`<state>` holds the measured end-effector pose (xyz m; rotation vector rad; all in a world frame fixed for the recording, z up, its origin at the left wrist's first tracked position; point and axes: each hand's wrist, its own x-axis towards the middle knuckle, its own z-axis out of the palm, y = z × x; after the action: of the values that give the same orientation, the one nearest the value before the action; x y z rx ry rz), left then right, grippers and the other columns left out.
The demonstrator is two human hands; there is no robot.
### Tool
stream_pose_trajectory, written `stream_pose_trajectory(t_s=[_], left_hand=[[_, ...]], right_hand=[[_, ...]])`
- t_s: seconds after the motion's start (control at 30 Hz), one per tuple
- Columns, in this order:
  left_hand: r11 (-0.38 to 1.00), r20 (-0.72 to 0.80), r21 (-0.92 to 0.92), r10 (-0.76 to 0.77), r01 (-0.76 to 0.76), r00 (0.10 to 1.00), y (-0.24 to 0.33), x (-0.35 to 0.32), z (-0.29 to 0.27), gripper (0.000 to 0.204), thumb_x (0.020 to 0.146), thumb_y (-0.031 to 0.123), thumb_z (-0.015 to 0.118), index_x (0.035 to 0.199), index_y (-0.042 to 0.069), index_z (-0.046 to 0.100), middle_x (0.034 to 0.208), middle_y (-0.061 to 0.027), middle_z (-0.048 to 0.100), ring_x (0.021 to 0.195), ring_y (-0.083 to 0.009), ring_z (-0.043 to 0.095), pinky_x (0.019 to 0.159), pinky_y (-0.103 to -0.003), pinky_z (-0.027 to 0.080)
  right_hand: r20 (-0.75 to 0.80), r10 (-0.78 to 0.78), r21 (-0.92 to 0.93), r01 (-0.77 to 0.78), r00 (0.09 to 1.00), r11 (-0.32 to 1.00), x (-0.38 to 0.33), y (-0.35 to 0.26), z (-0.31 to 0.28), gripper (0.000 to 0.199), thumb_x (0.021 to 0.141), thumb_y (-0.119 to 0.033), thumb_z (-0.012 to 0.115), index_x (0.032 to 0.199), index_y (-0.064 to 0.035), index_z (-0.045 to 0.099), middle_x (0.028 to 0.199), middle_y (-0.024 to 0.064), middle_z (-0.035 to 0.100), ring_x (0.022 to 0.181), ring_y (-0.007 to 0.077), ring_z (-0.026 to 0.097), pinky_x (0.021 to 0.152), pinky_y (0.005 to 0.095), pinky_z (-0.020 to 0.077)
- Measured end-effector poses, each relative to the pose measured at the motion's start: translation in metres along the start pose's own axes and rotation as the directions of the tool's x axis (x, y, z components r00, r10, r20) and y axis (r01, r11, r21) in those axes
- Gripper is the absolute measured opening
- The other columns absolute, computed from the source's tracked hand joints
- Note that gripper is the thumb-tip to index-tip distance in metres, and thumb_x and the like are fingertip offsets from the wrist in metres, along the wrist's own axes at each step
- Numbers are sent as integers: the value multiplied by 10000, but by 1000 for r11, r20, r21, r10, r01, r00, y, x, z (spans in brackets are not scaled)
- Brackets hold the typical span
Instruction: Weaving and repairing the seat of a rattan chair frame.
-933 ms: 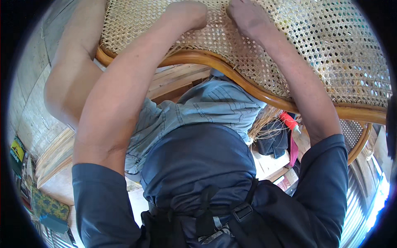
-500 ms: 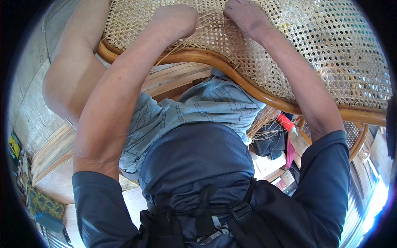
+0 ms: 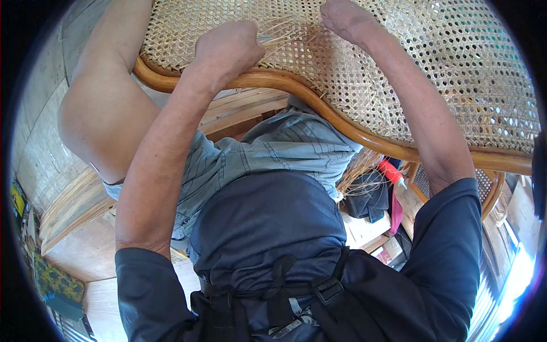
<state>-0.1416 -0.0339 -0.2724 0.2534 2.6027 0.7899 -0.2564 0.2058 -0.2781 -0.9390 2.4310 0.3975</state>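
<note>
A woven cane panel point(image 3: 399, 74) with open holes spans the top of the view, edged by a curved, varnished wooden frame point(image 3: 336, 117). Over its left part, my left hand point(image 3: 231, 50) is closed around thin cane strands point(image 3: 282, 33), which fan out to the right across the weave. A small greyish glint shows beside its fingers; I cannot make out what it is. Farther right, my right hand point(image 3: 348, 21) is closed close above the panel, its fingertips turned away, so anything in them is hidden.
The frame's lower edge lies across my lap. Below it on the right are a bundle of loose cane strands point(image 3: 362, 174), a red tube with a pale tip point(image 3: 390, 170), a dark cloth-like item point(image 3: 367, 196) and another cane-woven piece point(image 3: 481, 185). Wooden strips point(image 3: 71, 211) lie at left.
My left hand has moved left and toward me with the strands. My right hand has shifted slightly right, so the gap between the hands is wider.
</note>
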Motion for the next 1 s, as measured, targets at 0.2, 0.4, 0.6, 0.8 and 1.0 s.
stream_pose_trajectory(t_s=[0.2,0.4,0.6,0.8,1.0], left_hand=[[996,65,-53,70,-67,995,21,0,-3,305,725,236,539,831,-26,651,776,-224,641,758,-381,629,708,-453,493],[397,192,-913,213,94,958,49,27,15,251,776,231,545,746,-13,593,558,-42,446,534,-100,423,476,-297,356],[751,325,-641,78,159,943,15,-29,20,223,834,208,526,703,29,527,589,48,409,541,-53,345,468,-259,300],[672,399,-671,-28,313,916,11,-50,17,208,853,177,515,722,15,521,632,65,402,593,-29,355,510,-237,312],[601,359,-736,-42,311,932,17,-65,15,154,799,117,466,712,-6,498,539,7,437,455,-70,409,409,-272,351]], right_hand=[[327,-43,-42,60,944,997,3,-3,-30,250,755,-178,543,826,9,692,859,226,649,830,342,639,746,404,507],[-10,-407,0,407,913,913,-20,4,-49,247,778,-194,522,846,-28,693,873,216,650,848,336,638,751,412,505],[42,-88,-36,89,995,995,-2,-10,-19,211,786,-210,537,843,-64,679,892,170,640,858,332,624,738,429,497],[40,-149,73,146,988,987,-1,0,-19,198,777,-221,557,850,-62,650,908,141,628,905,313,591,758,429,473],[-433,-306,358,473,848,805,8,50,34,206,774,-204,571,892,-52,644,890,159,624,856,336,599,739,431,477]])
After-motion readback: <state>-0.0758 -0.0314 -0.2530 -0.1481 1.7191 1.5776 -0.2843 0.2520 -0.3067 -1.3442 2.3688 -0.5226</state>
